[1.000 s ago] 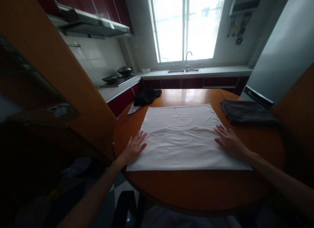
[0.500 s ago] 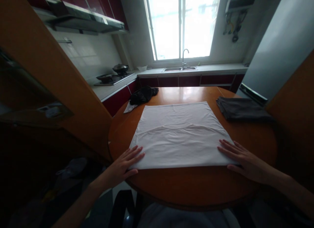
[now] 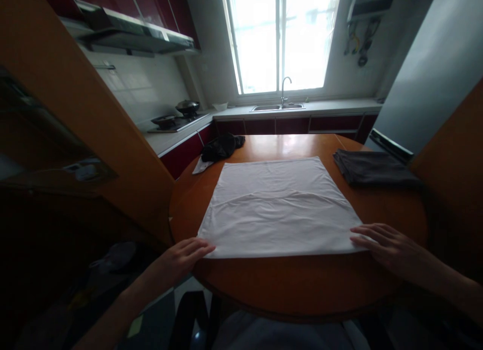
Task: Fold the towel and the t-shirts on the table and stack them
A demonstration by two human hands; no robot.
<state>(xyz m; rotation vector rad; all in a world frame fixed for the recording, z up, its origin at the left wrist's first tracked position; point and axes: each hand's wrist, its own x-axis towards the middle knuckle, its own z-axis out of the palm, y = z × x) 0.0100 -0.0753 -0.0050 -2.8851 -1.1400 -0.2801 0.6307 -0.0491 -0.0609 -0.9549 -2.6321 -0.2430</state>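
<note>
A folded white T-shirt (image 3: 279, 224) lies spread on the round wooden table (image 3: 287, 284), its neckline showing as a curved seam across the middle. At its near left corner, my left hand (image 3: 184, 254) has its fingers together on the fabric, thumb tucked out of sight. My right hand (image 3: 385, 244) grips the near right corner, fingers over the cloth and thumb hidden. The shirt's front edge runs straight between both hands, lying on the tabletop.
A folded dark grey cloth (image 3: 373, 168) rests on the table's right side. Crumpled black cloth (image 3: 222, 147) with a white piece (image 3: 201, 165) lies at the far left. Beyond are a sink (image 3: 279, 107), a stove with pans (image 3: 187, 107) and a fridge (image 3: 415, 73).
Both hands were flat with fingers spread on the shirt's sides. Now they have drawn outward and toward the near corners, with fingers closed on the fabric. The shirt itself has hardly moved.
</note>
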